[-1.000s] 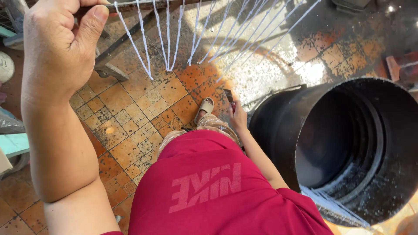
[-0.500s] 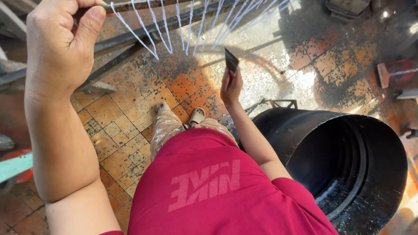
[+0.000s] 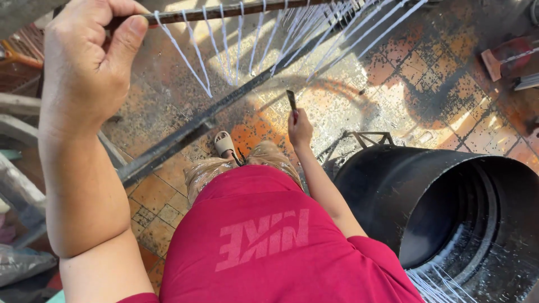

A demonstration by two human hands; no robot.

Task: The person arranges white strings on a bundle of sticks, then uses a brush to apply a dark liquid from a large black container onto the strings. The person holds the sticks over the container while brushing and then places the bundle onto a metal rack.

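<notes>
We've got the left hand [image 3: 84, 67] fisted around the rod [image 3: 224, 11] up high so its white strands [image 3: 224, 50] hang free, right hand [image 3: 299, 128] clamping a scraper [image 3: 291, 100] near the drum [image 3: 449, 219].

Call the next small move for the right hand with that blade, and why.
Probably bring the right hand up so the dark blade meets the white strands. The left hand grips the rod they hang from, holding them spread, while the blade points upward just below them, not touching yet.
</notes>
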